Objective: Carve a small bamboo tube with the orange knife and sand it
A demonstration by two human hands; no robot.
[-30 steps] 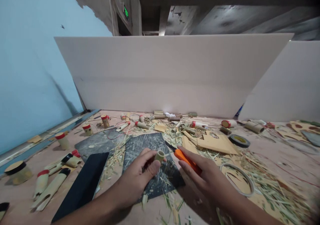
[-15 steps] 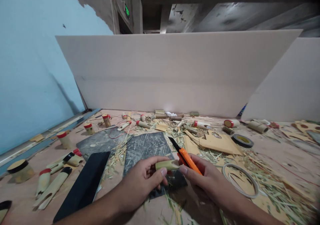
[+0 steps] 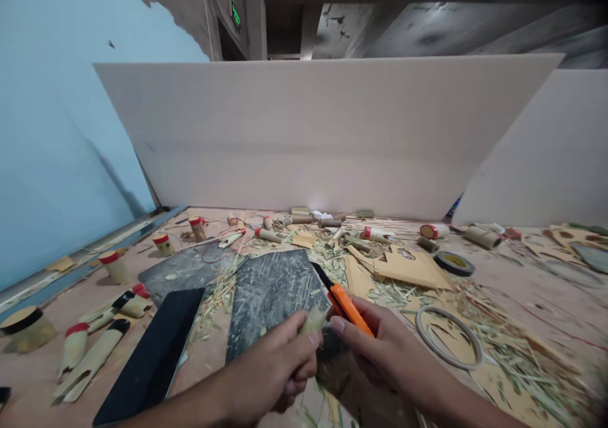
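Observation:
My left hand [image 3: 280,368] is closed around a short, pale green bamboo piece [image 3: 313,321], whose cut end points up and away from me. In my right hand [image 3: 380,346] is an orange utility knife [image 3: 350,308], its dark blade slanting up to the left. The knife is just right of the bamboo; whether they touch I cannot tell. Beneath and beyond both hands lies a scratched dark cutting board [image 3: 273,289], partly hidden by my left hand.
A black phone [image 3: 152,352] lies left of my left forearm, near several bamboo tubes [image 3: 95,355] with red or black bands. Bamboo shavings [image 3: 527,365], a tape ring [image 3: 449,338] and a black tape roll [image 3: 455,263] lie to the right. A white panel [image 3: 304,137] stands behind.
My left hand has turned the bamboo from lying sideways to pointing up and away, and its fingers have closed more tightly. The right hand with the knife has shifted slightly left and down.

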